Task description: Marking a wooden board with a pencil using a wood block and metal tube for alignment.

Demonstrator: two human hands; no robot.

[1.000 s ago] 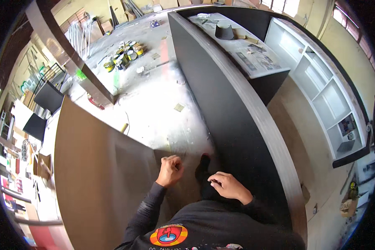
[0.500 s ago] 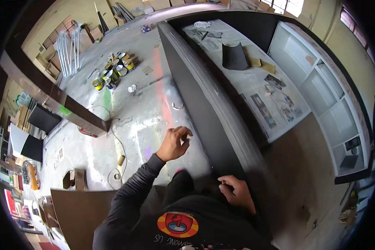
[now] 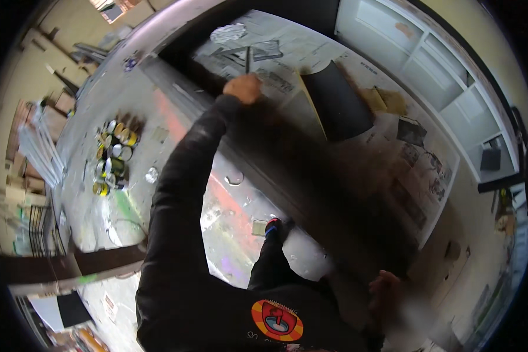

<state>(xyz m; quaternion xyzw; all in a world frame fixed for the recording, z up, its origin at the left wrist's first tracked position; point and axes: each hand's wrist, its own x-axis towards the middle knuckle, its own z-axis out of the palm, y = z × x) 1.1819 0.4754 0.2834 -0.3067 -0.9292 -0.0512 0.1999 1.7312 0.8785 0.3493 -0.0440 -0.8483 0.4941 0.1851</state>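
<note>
My left arm stretches forward across a long black panel (image 3: 264, 170). At its end my left hand (image 3: 243, 89) looks closed, just behind a slim dark strip (image 3: 248, 60) that stands out past the knuckles. Motion blur hides whether the fingers grip that strip. Flat grey scraps (image 3: 267, 50) lie beside it on a paper-covered board (image 3: 302, 41). Down at the lower right, my right hand (image 3: 386, 293) is smeared by motion near the panel's near end, its fingers unclear. A curved black sheet (image 3: 337, 102) rests on the board, right of my left hand.
Paint cans (image 3: 114, 152) cluster on the floor to the left. A white shelf unit (image 3: 446, 76) curves along the right. Crumpled foil (image 3: 227, 33) sits at the board's far end. My foot (image 3: 273, 226) stands left of the panel, and a dark beam (image 3: 70, 267) crosses the lower left.
My left hand has moved forward from above the floor to over the panel and board. The right hand has shifted rightward and blurred. The view has turned and come closer to the board.
</note>
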